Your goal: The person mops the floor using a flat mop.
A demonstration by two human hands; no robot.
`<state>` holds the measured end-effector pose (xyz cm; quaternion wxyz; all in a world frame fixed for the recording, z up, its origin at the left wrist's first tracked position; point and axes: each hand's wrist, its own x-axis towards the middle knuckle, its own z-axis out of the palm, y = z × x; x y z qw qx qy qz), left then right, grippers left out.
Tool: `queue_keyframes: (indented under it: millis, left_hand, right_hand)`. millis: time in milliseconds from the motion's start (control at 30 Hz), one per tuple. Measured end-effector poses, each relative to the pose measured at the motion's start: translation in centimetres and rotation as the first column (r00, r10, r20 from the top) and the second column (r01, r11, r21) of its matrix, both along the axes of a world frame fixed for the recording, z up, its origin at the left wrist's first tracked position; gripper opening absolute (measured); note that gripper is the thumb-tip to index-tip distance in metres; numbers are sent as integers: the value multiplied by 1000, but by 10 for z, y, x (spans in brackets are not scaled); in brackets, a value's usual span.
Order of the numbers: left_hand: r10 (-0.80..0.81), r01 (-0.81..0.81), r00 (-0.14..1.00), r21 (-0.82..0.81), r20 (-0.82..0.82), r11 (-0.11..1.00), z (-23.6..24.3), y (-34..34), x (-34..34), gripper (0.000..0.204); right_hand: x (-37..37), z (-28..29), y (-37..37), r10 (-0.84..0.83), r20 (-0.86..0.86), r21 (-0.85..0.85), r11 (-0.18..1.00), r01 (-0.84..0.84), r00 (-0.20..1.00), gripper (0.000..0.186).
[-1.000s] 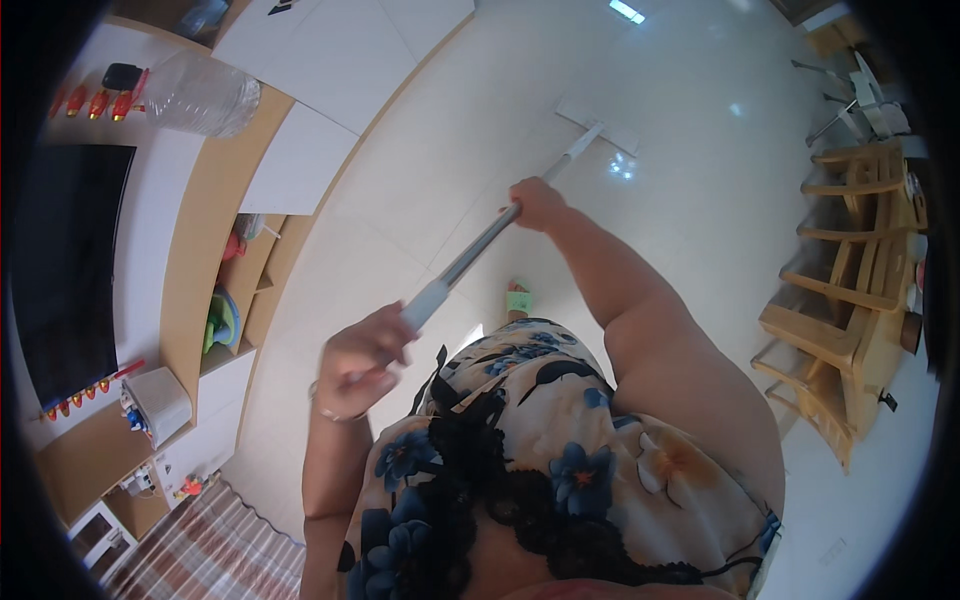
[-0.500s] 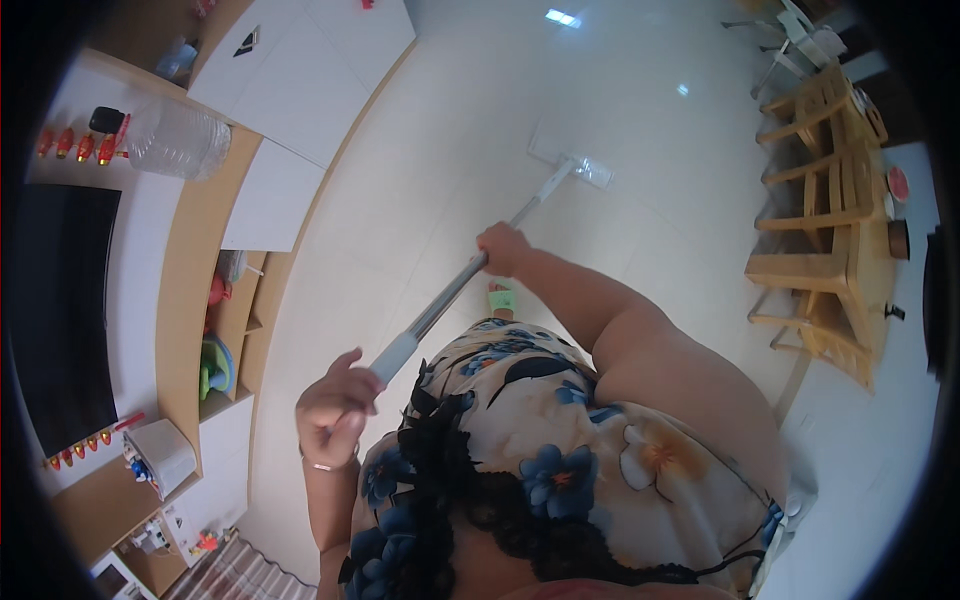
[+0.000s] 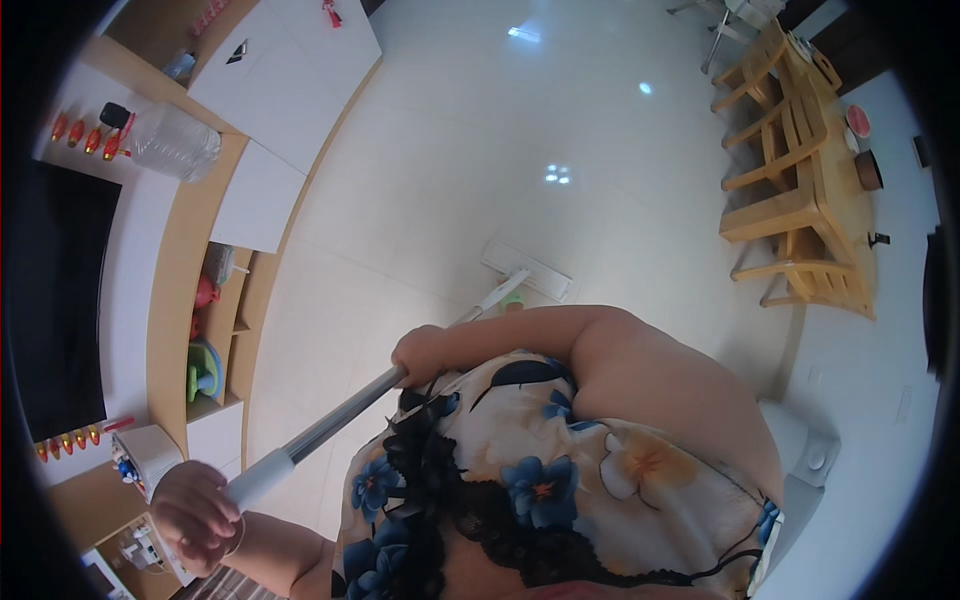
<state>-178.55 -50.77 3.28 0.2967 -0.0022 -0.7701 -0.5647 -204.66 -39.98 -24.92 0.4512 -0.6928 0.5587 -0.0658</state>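
My left hand [image 3: 192,512] is closed on the white grip at the top end of the mop handle [image 3: 335,420], low at the left. My right hand [image 3: 420,355] is closed around the silver pole farther along, near the middle. The white flat mop head [image 3: 548,279] lies on the tiled floor close beyond my body. A green slipper [image 3: 512,302] shows just behind the mop head, mostly hidden. My right forearm crosses over the floral dress I wear.
On the left is a cabinet [image 3: 255,190] with a television [image 3: 65,290] and a large clear plastic jug [image 3: 175,140]. Along the right stand wooden chairs [image 3: 770,150] and a table [image 3: 840,230]. Glossy floor tiles [image 3: 420,160] lie between, with reflected lights.
Both hands have moved down and to the left with the pole. The mop head has come back across the floor toward me, from far out to near my foot.
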Motion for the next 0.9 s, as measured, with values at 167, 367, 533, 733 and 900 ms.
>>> queue_keyframes:
  millis: [167,367,533,733,900]
  left_hand:
    - [-202,202,979,-21,-3,979,2,21,-20,28]
    - [-224,226,974,146,-31,963,-34,68,-111,31]
    - [-108,103,994,273,6,957,-77,125,-236,33]
    - [-124,75,970,228,210,971,-150,194,-407,36]
    - [-236,180,920,197,312,964,-203,241,-508,27]
  right_hand:
    - [-20,1,35,-19,54,-1,1000,19,998,38]
    - [-118,-25,92,-221,-39,-82,973,218,974,30]
    - [-250,-57,140,-448,-202,-123,894,431,871,24]
    - [-425,-119,229,-729,-367,-226,672,705,578,16]
    - [-537,-148,294,-761,-458,-169,582,795,460,16]
